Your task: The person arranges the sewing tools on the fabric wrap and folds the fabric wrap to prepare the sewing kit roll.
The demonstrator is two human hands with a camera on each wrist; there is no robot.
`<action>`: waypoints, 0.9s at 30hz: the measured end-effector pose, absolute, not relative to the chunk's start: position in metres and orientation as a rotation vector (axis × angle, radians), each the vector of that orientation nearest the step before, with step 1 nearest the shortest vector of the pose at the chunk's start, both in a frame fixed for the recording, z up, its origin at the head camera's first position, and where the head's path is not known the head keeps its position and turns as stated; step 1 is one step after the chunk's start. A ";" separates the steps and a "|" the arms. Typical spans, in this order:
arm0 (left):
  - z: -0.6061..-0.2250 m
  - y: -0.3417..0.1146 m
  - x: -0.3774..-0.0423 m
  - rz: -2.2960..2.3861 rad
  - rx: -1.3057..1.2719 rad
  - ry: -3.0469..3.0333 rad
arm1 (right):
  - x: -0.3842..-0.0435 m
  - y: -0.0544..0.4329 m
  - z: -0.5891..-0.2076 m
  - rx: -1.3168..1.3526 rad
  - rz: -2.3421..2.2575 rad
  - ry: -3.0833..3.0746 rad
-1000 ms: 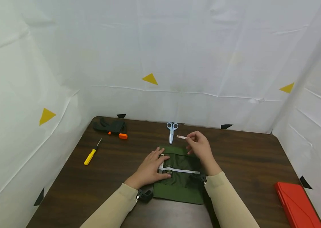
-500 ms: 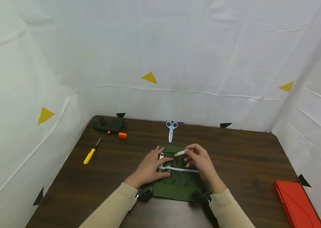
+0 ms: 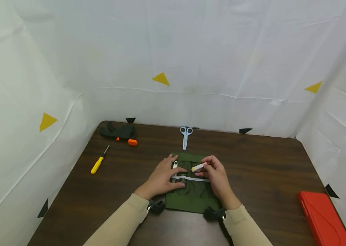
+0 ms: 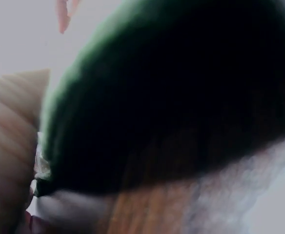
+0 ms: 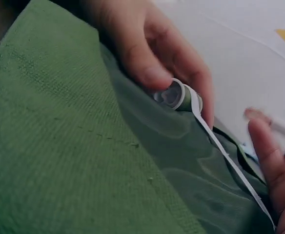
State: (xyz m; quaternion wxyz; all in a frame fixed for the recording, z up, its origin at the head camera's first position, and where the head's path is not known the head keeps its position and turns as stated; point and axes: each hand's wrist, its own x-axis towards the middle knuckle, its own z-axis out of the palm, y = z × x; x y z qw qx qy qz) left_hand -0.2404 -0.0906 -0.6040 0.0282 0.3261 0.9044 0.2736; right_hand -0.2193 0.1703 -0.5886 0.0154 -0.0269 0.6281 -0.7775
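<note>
My left hand (image 3: 160, 179) rests with spread fingers on the left side of a green cloth tool roll (image 3: 188, 203). Between its thumb and index finger, a spool of green thread (image 5: 182, 96) sits under a white elastic band (image 5: 230, 163). A slim white piece with a hole in its end (image 3: 175, 165) is tucked under the same band, partly covered by the hand. Over the roll's right side, my right hand (image 3: 217, 177) pinches a small, slim white piece with a yellow tip (image 3: 198, 167). Blurred dark green cloth fills most of the left wrist view.
Light-blue-handled scissors (image 3: 185, 137) lie behind the roll. To the left are a yellow screwdriver (image 3: 97, 165) and a black clamp with orange parts (image 3: 124, 132). A red case (image 3: 325, 218) lies at the right table edge. White sheeting (image 3: 197, 61) hangs around the brown table (image 3: 268, 171).
My right hand has come down and towards me over the roll, turning the white piece so that its yellow tip shows. The left hand stays on the cloth.
</note>
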 end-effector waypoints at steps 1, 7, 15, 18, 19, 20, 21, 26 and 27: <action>-0.603 -0.090 -0.241 0.889 0.997 2.783 | -0.219 0.170 -0.588 -0.087 -2.392 1.972; -0.602 -0.078 -0.234 1.314 0.910 2.588 | -0.219 0.166 -0.591 -0.046 -2.146 2.134; -0.599 -0.061 -0.233 0.982 0.994 2.711 | -0.226 0.163 -0.589 -0.033 -2.118 2.185; -0.597 -0.060 -0.239 0.946 0.987 2.686 | -0.229 0.165 -0.589 -0.056 -2.105 2.205; -0.597 -0.060 -0.241 0.939 0.994 2.679 | -0.230 0.166 -0.589 -0.075 -2.102 2.217; -0.597 -0.059 -0.244 0.936 0.998 2.674 | -0.231 0.168 -0.589 -0.094 -2.108 2.230; -0.596 -0.058 -0.247 0.936 1.002 2.668 | -0.232 0.169 -0.590 -0.111 -2.116 2.245; -0.594 -0.054 -0.252 0.942 1.026 2.681 | -0.233 0.176 -0.591 -0.160 -2.142 2.294; -0.594 -0.054 -0.252 0.940 1.025 2.687 | -0.233 0.176 -0.591 -0.162 -2.139 2.297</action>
